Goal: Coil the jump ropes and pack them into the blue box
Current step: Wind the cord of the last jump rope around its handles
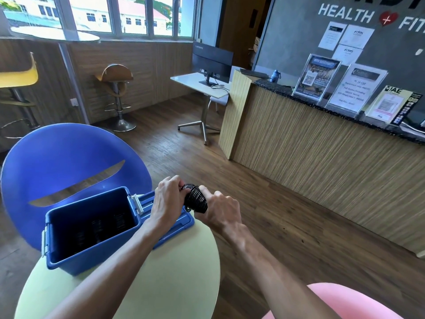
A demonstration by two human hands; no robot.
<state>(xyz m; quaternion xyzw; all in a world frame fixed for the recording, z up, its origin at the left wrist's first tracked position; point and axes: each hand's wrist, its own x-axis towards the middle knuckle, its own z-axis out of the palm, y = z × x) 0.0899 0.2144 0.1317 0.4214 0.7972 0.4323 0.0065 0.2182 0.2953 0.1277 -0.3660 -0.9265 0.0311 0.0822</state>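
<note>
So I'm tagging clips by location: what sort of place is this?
Probably a gym's reception area: wall lettering reads "HEALTH" and "FIT...", a counter holds signs, and both hands coil a jump rope.

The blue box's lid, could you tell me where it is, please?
The lid lies flat on the round table, right of the open blue box, partly under the left hand.

Blue box (69, 254) mouth open upward, unobstructed; dark coils low inside; left forearm (128, 245) crosses its near right corner; lid (179, 222) flat beside
</note>
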